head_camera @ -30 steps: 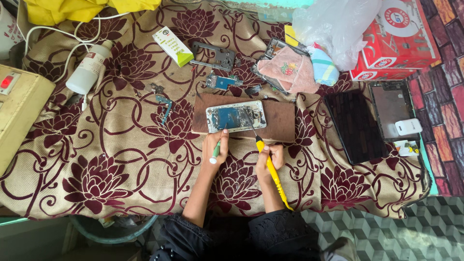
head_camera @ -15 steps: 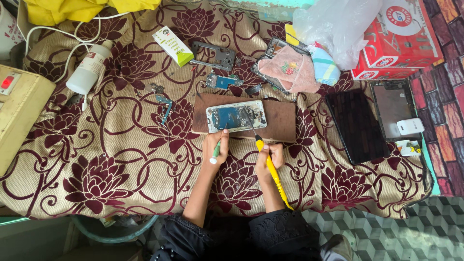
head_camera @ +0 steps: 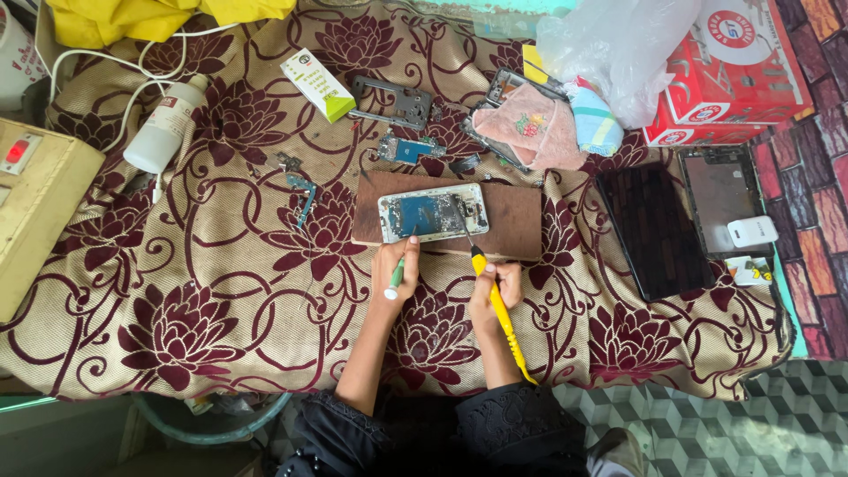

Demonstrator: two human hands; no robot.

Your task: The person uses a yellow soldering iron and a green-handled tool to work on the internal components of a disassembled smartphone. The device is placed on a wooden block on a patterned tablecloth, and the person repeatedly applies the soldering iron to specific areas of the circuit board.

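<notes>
A: On the wooden board lay the opened phone; left hand was curled round a green-tipped tool, its point at the phone's near edge; right hand was closed in a pen grip on the yellow iron, its tip over the phone's right half.

B: Risks?

A: Likely a slip of the tip across the exposed parts; the phone lay loose on the board, only steadied by the left tool; too long a dwell could lift a pad.

B: Surroundings?

A: Cloth beneath could scorch if the iron dropped; loose parts lay near the board's far edge.
</notes>
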